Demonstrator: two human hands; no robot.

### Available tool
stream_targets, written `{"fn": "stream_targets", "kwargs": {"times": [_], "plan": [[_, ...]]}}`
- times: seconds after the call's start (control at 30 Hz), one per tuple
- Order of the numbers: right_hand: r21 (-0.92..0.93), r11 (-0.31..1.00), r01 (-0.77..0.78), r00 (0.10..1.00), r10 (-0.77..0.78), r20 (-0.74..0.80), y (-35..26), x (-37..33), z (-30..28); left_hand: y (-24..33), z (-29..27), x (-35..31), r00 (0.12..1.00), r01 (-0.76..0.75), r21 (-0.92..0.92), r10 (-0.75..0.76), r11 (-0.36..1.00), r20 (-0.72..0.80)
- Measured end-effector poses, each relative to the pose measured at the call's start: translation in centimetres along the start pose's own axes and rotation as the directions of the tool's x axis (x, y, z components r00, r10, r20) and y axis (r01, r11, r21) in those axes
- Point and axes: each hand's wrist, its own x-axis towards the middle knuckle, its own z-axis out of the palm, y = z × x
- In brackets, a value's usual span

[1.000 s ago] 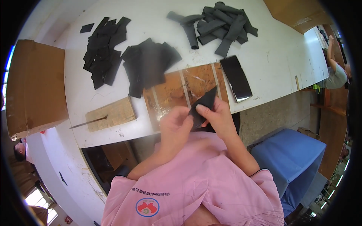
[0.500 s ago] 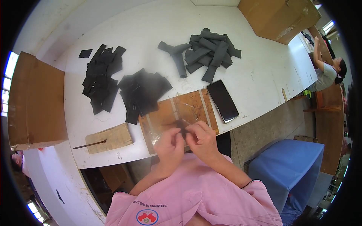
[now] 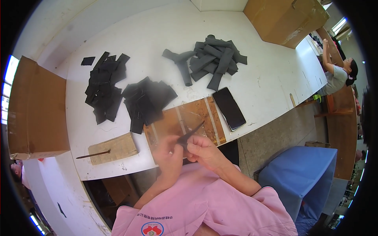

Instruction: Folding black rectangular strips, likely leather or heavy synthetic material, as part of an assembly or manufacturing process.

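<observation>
A small dark piece of fabric (image 3: 191, 133) is pinched between my two hands above the near edge of a brown board (image 3: 197, 112). Its narrow pointed end sticks out toward the upper right. My left hand (image 3: 169, 154) is closed at the piece's lower left end, with its fingertips partly hidden. My right hand (image 3: 203, 149) pinches it from the right, thumb and fingers together. Beyond the board lies a pile of flat black fabric pieces (image 3: 147, 98). A second flat black pile (image 3: 103, 88) is farther left, and rolled dark grey tubular pieces (image 3: 216, 59) are heaped at the far side.
A black phone (image 3: 229, 109) lies right of the board. At left, a thin rusty rod (image 3: 94, 153) rests on a tan block (image 3: 114, 149). Cardboard boxes (image 3: 37, 110) stand at left and far right. A blue cloth-covered bin (image 3: 295, 173) is at lower right; another person (image 3: 338, 74) sits beyond.
Both hands have shifted slightly left. The dark fabric piece, mostly hidden between the fingers before, now shows its pointed end angled to the upper right. The view has tilted a little.
</observation>
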Motion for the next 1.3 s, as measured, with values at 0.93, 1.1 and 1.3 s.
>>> {"fn": "stream_targets", "kwargs": {"times": [0.93,1.1,1.3], "plan": [[-0.602,0.755,0.261,0.965,-0.182,0.191,-7.5,2.0,7.2,7.6,-4.5,4.7,0.701,0.711,-0.666,0.152,-0.224,0.697],[-0.414,0.910,0.023,1.000,-0.017,0.018,-3.5,4.1,1.4,0.3,-3.7,4.6,0.616,0.708,-0.630,-0.159,-0.318,0.772],[-0.491,0.867,0.079,0.997,-0.059,0.055,-5.3,4.6,4.4,4.5,-3.6,5.5,0.682,0.567,-0.594,-0.079,-0.571,0.727]]}}
